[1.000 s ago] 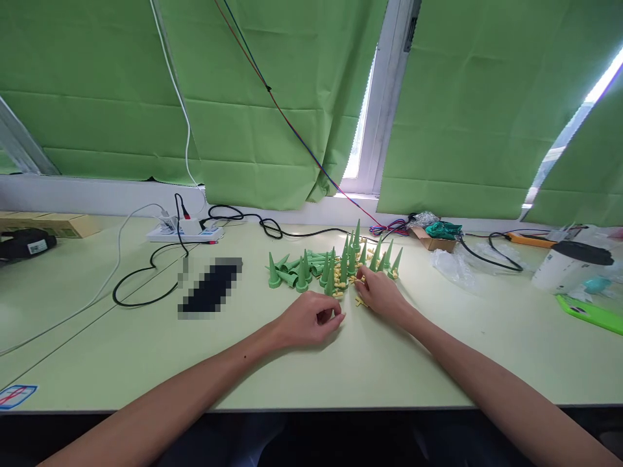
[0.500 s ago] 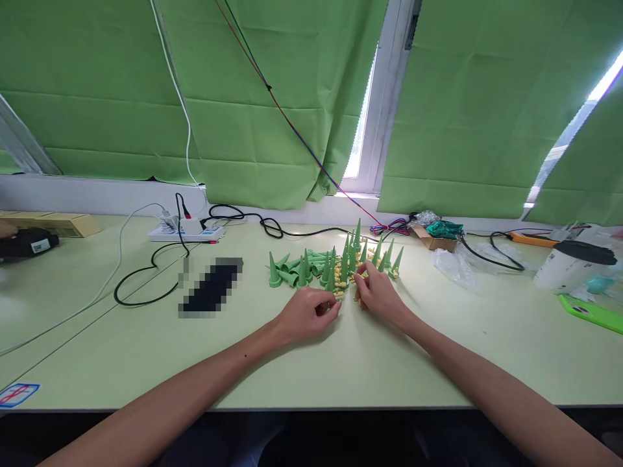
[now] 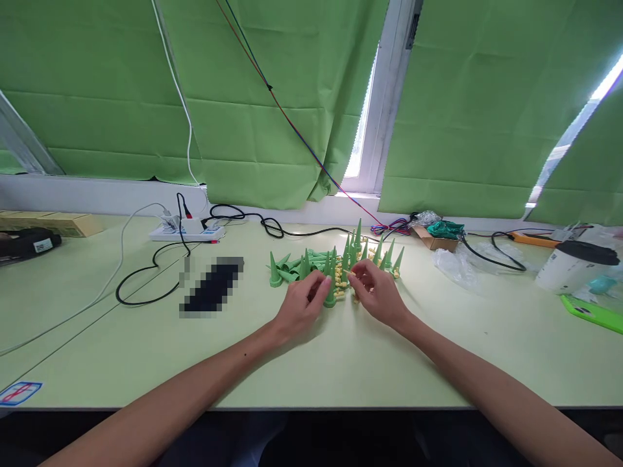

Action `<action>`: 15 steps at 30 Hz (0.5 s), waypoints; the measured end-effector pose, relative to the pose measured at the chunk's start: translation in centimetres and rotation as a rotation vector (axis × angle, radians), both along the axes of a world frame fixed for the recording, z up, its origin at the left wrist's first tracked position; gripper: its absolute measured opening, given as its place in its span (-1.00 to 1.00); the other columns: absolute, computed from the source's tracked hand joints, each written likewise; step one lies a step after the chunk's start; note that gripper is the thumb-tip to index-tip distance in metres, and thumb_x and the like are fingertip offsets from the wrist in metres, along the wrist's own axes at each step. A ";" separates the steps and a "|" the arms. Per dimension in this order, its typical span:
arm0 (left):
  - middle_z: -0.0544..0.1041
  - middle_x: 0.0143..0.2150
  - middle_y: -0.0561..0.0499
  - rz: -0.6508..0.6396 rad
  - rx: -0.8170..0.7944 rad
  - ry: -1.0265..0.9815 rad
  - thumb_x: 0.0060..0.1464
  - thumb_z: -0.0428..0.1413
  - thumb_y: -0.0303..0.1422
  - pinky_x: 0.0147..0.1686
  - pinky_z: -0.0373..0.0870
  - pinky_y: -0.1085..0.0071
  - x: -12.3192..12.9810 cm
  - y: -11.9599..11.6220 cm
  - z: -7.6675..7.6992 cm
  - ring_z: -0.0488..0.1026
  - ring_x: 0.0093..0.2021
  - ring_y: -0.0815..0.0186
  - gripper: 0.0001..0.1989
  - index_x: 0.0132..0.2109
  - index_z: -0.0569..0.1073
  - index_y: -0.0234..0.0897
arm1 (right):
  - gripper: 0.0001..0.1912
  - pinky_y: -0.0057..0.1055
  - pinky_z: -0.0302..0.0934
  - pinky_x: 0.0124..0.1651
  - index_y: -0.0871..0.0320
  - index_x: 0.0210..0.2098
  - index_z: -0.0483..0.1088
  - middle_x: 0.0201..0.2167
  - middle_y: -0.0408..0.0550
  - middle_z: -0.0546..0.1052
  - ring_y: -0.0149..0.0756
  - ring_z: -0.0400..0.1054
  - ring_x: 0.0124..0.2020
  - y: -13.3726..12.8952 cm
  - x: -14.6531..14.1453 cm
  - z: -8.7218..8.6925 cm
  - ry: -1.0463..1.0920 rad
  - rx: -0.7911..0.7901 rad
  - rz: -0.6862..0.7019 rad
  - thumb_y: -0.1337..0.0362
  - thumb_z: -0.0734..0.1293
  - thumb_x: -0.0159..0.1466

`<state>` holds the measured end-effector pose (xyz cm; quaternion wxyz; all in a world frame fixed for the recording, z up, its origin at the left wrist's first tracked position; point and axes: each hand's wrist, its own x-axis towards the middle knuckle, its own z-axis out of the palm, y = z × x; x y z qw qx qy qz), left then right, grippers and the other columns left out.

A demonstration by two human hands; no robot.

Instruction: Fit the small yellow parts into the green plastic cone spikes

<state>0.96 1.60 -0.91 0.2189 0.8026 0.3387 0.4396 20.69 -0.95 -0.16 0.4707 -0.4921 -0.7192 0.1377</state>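
Pinches a yellow piece (image 3: 348, 272) in the right hand (image 3: 380, 295), just right of the front cone (image 3: 329, 293). Holds the left hand (image 3: 299, 303) at that cone's left side, fingers curled, apparently touching; cannot tell whether gripping. Shows other cones (image 3: 345, 258) behind it, loose pieces (image 3: 339, 296) to its right.

Matt plastic cones (image 3: 345, 263), creased cloth curtains (image 3: 272, 149), smooth tabletop (image 3: 311, 376), crinkled clear plastic bag (image 3: 455, 269).

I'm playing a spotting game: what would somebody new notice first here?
Probably the spiky cluster of green cones in the middle of the table, with little yellow pieces among them. The left hand and right hand are at its near edge. Behind the table hang green curtains.
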 end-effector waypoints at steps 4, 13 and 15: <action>0.25 -0.53 0.15 -0.027 -0.026 -0.008 0.34 -0.06 -0.17 -0.52 0.09 0.48 0.0 0.0 -0.2 0.17 -0.55 0.44 -0.72 -0.28 0.31 -0.25 | -0.78 -0.45 0.23 -0.44 0.09 -0.25 0.26 -0.44 -0.12 0.48 -0.37 0.37 -0.52 -0.6 -0.3 0.2 -0.053 0.025 0.065 0.07 0.21 0.38; 0.34 -0.46 0.11 -0.100 0.007 0.079 0.36 -0.11 -0.22 -0.47 0.16 0.49 -0.1 0.1 -0.2 0.24 -0.48 0.43 -0.73 -0.22 0.36 -0.26 | -0.80 -0.47 0.28 -0.42 0.11 -0.20 0.36 -0.41 -0.11 0.51 -0.40 0.37 -0.51 -0.6 -0.3 -0.1 -0.082 0.063 0.209 0.12 0.23 0.39; 0.34 -0.46 0.11 -0.105 0.025 0.088 0.36 -0.11 -0.23 -0.47 0.16 0.49 -0.1 0.1 -0.2 0.23 -0.48 0.43 -0.73 -0.23 0.36 -0.26 | -0.79 -0.46 0.29 -0.41 0.12 -0.19 0.38 -0.39 -0.09 0.52 -0.40 0.37 -0.51 -0.5 -0.3 -0.3 -0.080 0.086 0.228 0.12 0.24 0.40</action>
